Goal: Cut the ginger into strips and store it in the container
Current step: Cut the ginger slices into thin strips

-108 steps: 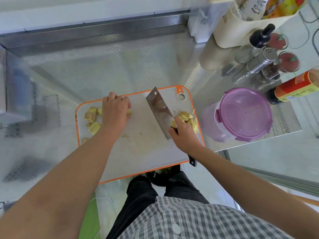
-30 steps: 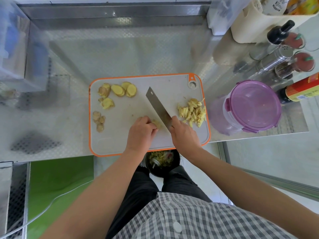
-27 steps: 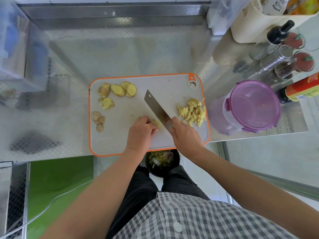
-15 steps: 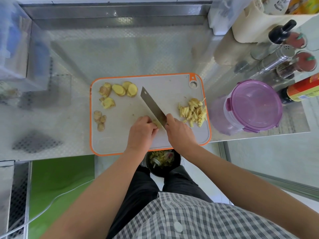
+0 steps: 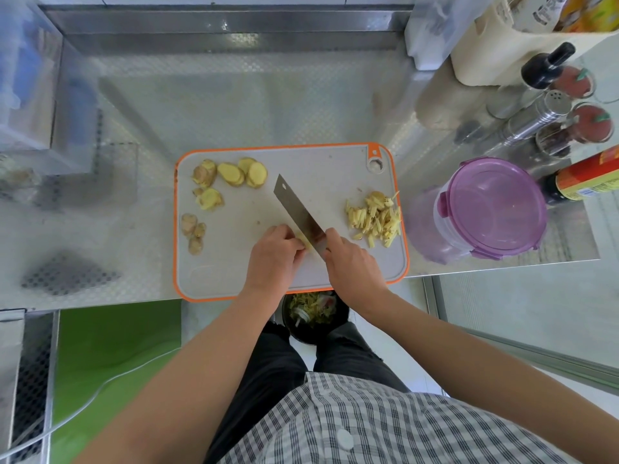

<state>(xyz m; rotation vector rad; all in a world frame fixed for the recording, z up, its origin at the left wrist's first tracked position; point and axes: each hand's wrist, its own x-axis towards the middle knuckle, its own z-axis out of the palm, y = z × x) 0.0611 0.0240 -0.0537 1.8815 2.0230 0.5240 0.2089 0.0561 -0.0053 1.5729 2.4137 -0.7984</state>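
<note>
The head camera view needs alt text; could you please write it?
Seen from above, a person's right hand grips a cleaver, cutting a ginger piece that the left hand holds on an orange-rimmed cutting board. Cut strips lie on the board's right, uncut slices on its left, and a closed purple-lidded container stands beside it.

A: Left hand [image 5: 273, 254], pose?
B: Over the near half of the cutting board [image 5: 321, 169], knuckles up. Fingers curled, tips pinning the ginger piece [image 5: 305, 244]. Forearm crosses the board's near edge.
A: Right hand [image 5: 351, 266]?
B: Just right of the left, same near half. Fingers wrapped round the cleaver [image 5: 299, 212], one digit up against the blade. Forearm exits toward the board's near-right corner. Hands close together, blade between.
</note>
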